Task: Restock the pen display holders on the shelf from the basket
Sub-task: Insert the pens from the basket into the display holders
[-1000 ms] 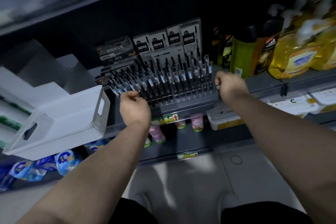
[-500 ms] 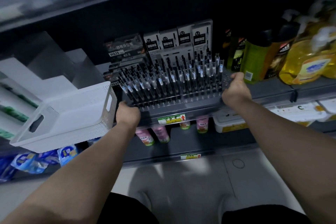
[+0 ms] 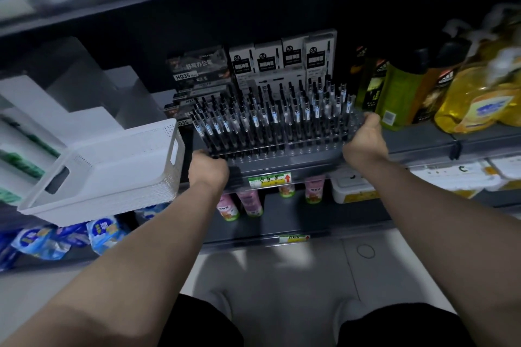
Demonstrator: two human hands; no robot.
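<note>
My left hand (image 3: 209, 170) & right hand (image 3: 364, 145) each grip one end of the pen display holder (image 3: 277, 146). The fingers curl round its front-left corner and its right edge, w/ the right thumb on top. The fingertips are hidden, so I can't tell how far under they reach. The holder sits on the shelf (image 3: 428, 146), between the white basket (image 3: 112, 175) on the left and the bottles (image 3: 394, 93) on the right, w/ the pen boxes (image 3: 282, 60) just behind it.

Handling, my guess: it's a clear hard-plastic rack, stiff, prob. slick and brittle at the corners. It's packed w/ upright pens (image 3: 262, 121), so it's fairly heavy and top-loaded. The pens look loose in their holes, so if it tilts they'll lean or spill. Best hold is both ends, low at the base. Keep it level and slide rather than lift.

Writing: the pen boxes read "0.5". A dark box (image 3: 197, 70) on the left reads "HQ35". The shelf-edge tag (image 3: 269, 180) has handwritten characters + a red up-arrow. The bottle labels are too blurred to read.
</note>
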